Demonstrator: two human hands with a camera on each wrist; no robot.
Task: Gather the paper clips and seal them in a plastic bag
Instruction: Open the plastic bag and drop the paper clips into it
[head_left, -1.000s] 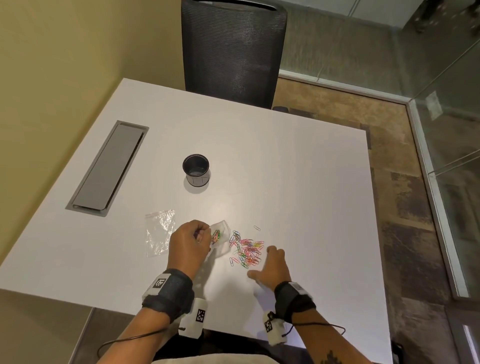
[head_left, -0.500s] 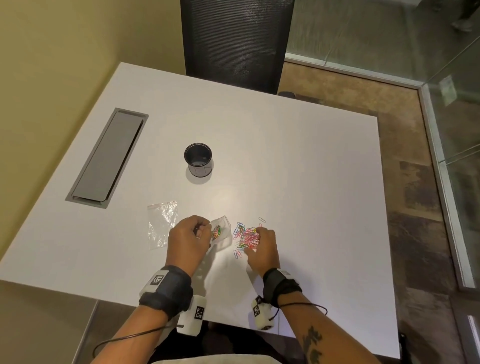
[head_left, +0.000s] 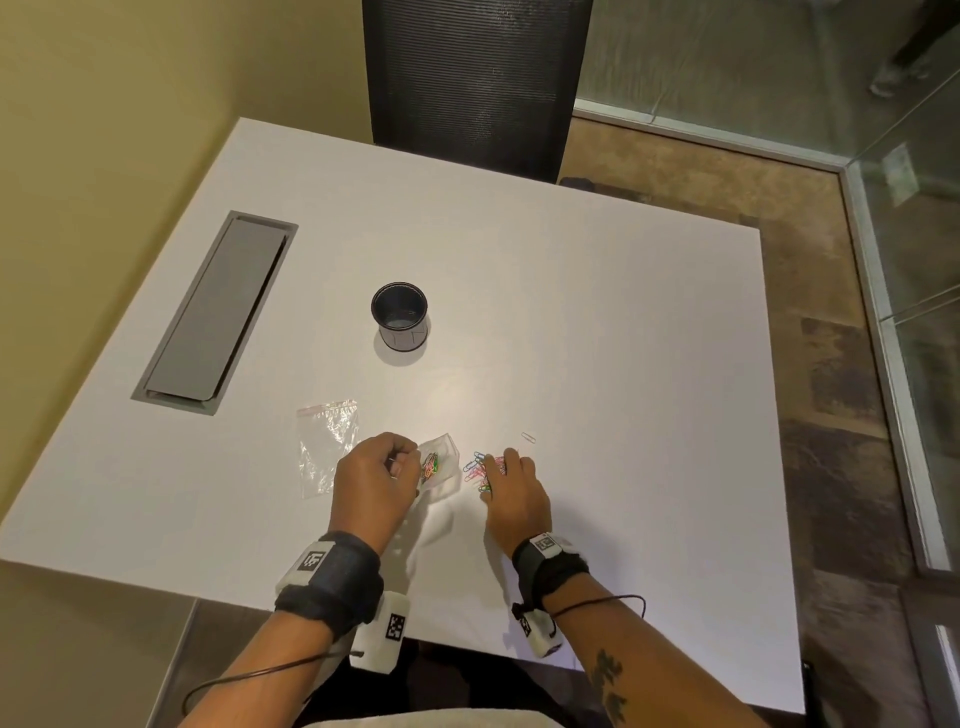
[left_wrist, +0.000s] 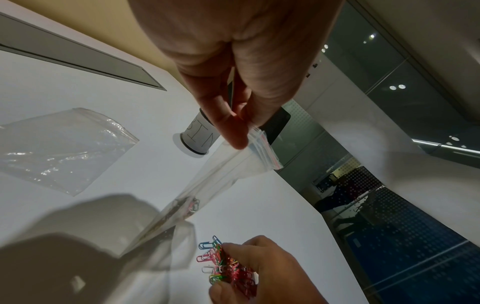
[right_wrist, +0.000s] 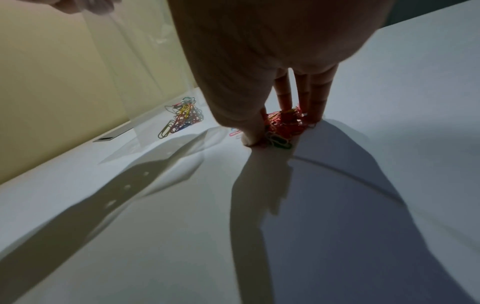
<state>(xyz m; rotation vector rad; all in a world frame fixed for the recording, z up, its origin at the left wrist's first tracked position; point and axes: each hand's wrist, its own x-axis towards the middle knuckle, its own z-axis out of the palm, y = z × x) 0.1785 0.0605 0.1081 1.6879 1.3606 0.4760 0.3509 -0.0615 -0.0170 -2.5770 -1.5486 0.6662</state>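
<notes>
A small clear zip bag with a few coloured paper clips in its bottom hangs tilted over the white table. My left hand pinches its red-striped top edge between thumb and fingers. Just right of it lies the pile of coloured paper clips. My right hand is down on the pile, thumb and fingers drawn in around a bunch of clips. One white clip lies apart, further right and back.
A second, empty clear bag lies flat left of my left hand. A black cup stands behind the hands. A grey cable hatch is set in the table's left side. A black mesh chair stands at the far edge.
My right hand moved forward from the near side onto the pile and drew its fingers in, bunching the clips. The left hand kept holding the bag in place.
</notes>
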